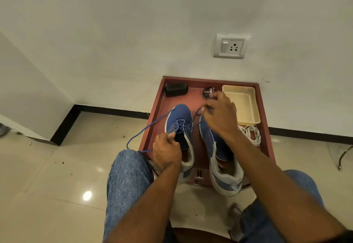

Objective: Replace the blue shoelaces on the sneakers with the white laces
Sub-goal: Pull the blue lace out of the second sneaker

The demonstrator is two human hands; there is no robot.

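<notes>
Blue lace (152,124) pinched in raised right hand (219,114)

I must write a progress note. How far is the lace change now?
Early stage. The left sneaker keeps blue lace in its lower eyelets; the left hand grips its tongue while the right hand pulls one lace end. The right sneaker's lacing is hidden. The white laces lie untouched on the red tray.
</notes>
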